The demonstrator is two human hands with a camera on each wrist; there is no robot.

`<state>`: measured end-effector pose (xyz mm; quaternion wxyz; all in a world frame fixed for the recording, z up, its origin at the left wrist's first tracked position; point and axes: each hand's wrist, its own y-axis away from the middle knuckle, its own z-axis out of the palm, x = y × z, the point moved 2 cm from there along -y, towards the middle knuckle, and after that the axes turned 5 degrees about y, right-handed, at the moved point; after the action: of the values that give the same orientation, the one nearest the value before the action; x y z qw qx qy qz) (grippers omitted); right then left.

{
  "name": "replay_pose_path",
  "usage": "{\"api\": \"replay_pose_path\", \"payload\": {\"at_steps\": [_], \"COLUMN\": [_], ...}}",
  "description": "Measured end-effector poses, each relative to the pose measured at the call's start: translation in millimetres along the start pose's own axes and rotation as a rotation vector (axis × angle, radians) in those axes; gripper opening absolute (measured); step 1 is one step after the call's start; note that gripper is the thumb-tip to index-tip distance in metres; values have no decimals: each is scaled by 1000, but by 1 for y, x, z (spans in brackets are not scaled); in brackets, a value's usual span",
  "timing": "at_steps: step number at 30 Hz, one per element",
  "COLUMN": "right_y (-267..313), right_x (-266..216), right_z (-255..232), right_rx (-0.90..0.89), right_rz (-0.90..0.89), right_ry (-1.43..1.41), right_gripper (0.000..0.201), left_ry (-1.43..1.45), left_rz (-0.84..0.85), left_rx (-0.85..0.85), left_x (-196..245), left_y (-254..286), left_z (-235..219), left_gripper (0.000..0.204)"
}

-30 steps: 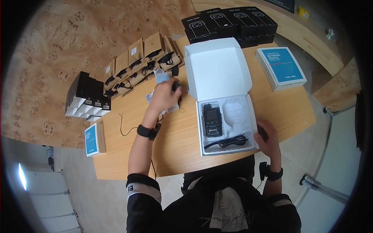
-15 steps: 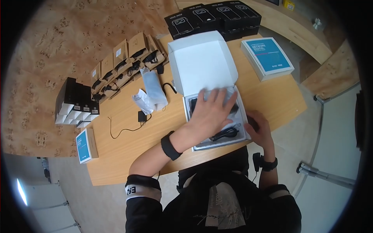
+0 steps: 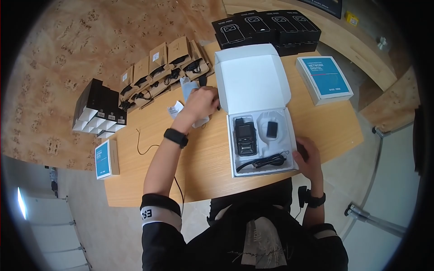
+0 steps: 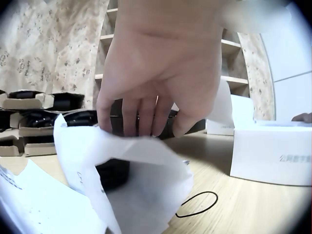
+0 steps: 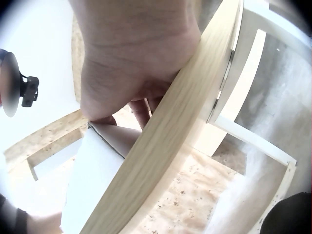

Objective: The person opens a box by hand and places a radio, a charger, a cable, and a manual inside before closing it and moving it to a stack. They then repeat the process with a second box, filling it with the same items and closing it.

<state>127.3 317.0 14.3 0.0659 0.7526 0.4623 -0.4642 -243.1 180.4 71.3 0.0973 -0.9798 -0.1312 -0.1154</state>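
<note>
An open white box, its lid [image 3: 253, 79] folded back, holds a walkie-talkie [image 3: 245, 137], a coiled black cable [image 3: 269, 160] and a small black block [image 3: 271, 129] in the round recess of its moulded tray. To the left of the box, my left hand [image 3: 199, 106] reaches down over a pale pouch [image 4: 146, 185], fingers pointing at the tabletop. A dark piece [image 3: 219, 107] shows by its fingertips; the pouch hides them in the left wrist view, so I cannot tell if they grip it. My right hand [image 3: 308, 156] rests against the box's front right corner, thumb touching it.
Black printed boxes [image 3: 266, 29] are stacked at the back. Brown cartons [image 3: 158, 61] with black cables line the back left, beside a black-and-white box stack [image 3: 97, 108]. Blue-topped boxes [image 3: 324, 77] stand at both sides. A thin black cord [image 3: 142, 147] lies at left.
The small black block now sits in the tray's right recess, which was vacant a second ago. My left hand has moved from over the box back left to the pouch. The right hand stays put.
</note>
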Motion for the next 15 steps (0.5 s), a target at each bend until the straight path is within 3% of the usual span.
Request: {"api": "replay_pose_path", "payload": {"at_steps": [3, 5, 9, 11, 12, 15], "right_y": [2, 2, 0, 1, 2, 2], "right_x": [0, -1, -2, -1, -1, -2], "right_z": [-1, -2, -2, -3, -2, -3], "right_rx": [3, 20, 20, 28, 37, 2], "right_rz": [12, -26, -45, -41, -37, 2], "right_ry": [16, 9, 7, 23, 37, 3], "right_gripper": [38, 37, 37, 37, 37, 37], "left_ry": [18, 78, -126, -268, -269, -76], "left_rz": [-54, -61, 100, -61, -63, -77], "left_rx": [-126, -100, 35, -23, -35, 431], "left_x": [14, 13, 0, -7, -11, 27], "left_y": [-6, -14, -13, -12, -6, 20], "left_z": [12, 23, 31, 21, 15, -44], "left_gripper": [18, 22, 17, 14, 14, 11]}}
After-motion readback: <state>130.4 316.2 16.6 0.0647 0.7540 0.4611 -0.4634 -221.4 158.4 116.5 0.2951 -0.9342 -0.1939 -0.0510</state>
